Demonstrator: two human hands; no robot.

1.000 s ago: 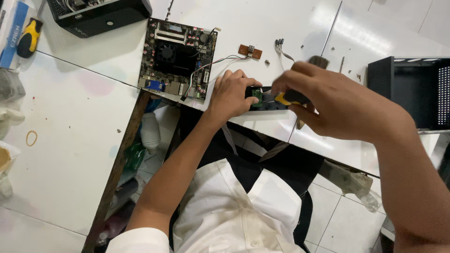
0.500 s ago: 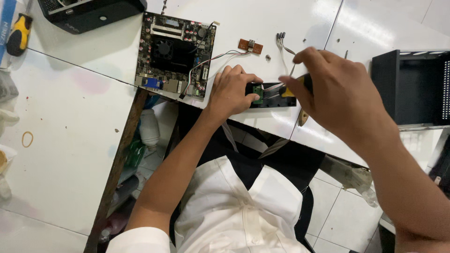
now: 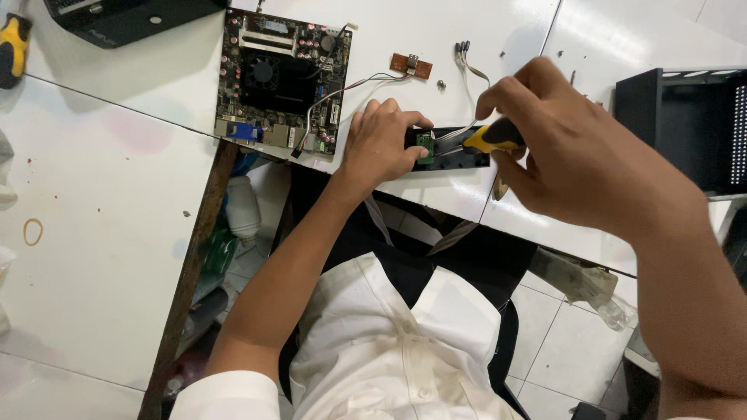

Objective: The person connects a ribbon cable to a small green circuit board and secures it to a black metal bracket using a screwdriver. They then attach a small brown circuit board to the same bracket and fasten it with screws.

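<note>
My left hand (image 3: 381, 144) presses down on the left end of a narrow black panel (image 3: 467, 159) that lies on the white table (image 3: 117, 117) near its front edge. A small green circuit board (image 3: 425, 147) sits on that panel by my fingertips. My right hand (image 3: 576, 152) grips a screwdriver with a yellow and black handle (image 3: 492, 137), its shaft pointing left towards the green board. A bundle of thin wires (image 3: 467, 62) runs from the panel towards the back.
A motherboard (image 3: 284, 82) with a black fan lies to the left, cables trailing from it. A small brown board (image 3: 411, 65) and a loose screw (image 3: 441, 84) lie behind the panel. A black case (image 3: 685, 124) stands at right, another black box (image 3: 124, 19) at top left.
My right hand has lifted and shifted right, drawing the screwdriver handle back from the green board. The view has drifted, so the table's things sit further right. My left hand stays on the panel.
</note>
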